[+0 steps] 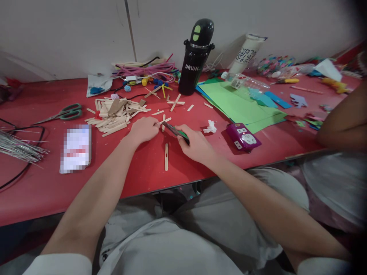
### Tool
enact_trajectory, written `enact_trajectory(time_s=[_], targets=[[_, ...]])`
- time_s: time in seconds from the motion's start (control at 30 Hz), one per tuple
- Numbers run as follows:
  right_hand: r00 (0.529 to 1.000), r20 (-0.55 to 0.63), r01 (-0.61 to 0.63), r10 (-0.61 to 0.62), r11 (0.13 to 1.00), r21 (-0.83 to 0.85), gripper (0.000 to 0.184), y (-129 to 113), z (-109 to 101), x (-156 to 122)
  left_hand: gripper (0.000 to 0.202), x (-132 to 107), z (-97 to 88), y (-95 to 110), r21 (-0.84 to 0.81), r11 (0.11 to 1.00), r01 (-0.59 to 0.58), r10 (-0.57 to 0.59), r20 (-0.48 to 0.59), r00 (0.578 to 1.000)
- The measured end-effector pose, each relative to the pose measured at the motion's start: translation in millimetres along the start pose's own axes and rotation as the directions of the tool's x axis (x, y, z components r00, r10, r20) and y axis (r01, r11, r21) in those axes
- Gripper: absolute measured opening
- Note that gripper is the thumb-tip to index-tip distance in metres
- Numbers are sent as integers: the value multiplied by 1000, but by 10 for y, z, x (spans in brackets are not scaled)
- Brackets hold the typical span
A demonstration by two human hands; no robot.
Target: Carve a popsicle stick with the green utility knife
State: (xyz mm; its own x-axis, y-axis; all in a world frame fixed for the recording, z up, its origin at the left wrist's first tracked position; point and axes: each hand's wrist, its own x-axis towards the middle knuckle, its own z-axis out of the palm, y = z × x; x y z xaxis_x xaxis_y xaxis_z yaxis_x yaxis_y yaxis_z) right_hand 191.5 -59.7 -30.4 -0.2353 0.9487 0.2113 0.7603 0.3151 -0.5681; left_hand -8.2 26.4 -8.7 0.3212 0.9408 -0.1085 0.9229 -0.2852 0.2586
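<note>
Near the middle of the red table, two craft sticks point(163, 128) form a small cross. My left hand point(145, 129) is closed, its fingertips pinching the left end of the crosswise stick against the table. Wrapped in my right hand point(196, 144) is a utility knife point(174, 130) with a dark and green handle, its tip over the crossed sticks. Closer to me lies a single craft stick point(166, 157) with a small hole near its middle. Behind my left hand spreads a pile of craft sticks point(114, 114). Another stick cross point(176, 102) lies farther back.
Green-handled scissors point(70, 111) and a phone point(76, 148) lie on the left, beside a wire bundle point(21, 145). A black bottle point(195, 61) stands behind. To the right are green paper sheets point(237, 103), a purple power adapter point(243, 136) and another person's arm point(344, 118).
</note>
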Motion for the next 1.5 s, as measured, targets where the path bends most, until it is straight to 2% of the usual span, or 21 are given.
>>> enact_trajectory(time_s=[0.27,0.37,0.5,0.63,0.77,0.93,1.5], targets=[[998,64,31,-27,998,-63,33,-104,-104,-2,32,13,21,-28,-28,1000,4,-4,-21,1000],[996,71,-33,47,982,-186,33,-90,-188,18,31,8,19,-29,-47,999,7,-8,-21,1000],[990,-24,-142,142,946,-291,35,9,-272,45,30,4,16,-30,-46,999,-2,1,-22,1000],[995,-86,-73,57,980,-186,38,25,-219,21,33,9,22,-33,-23,1000,-5,4,-20,1000],[999,-41,17,-21,996,-87,40,-50,-79,-11,37,7,22,-24,-9,1000,0,0,-12,1000],[1000,-22,18,-18,999,-29,39,-46,11,7,38,-3,10,-3,-12,1000,17,-17,-8,1000],[1000,-6,25,-25,999,-44,40,-40,3,21,34,11,10,2,-11,1000,14,-14,-12,1000]])
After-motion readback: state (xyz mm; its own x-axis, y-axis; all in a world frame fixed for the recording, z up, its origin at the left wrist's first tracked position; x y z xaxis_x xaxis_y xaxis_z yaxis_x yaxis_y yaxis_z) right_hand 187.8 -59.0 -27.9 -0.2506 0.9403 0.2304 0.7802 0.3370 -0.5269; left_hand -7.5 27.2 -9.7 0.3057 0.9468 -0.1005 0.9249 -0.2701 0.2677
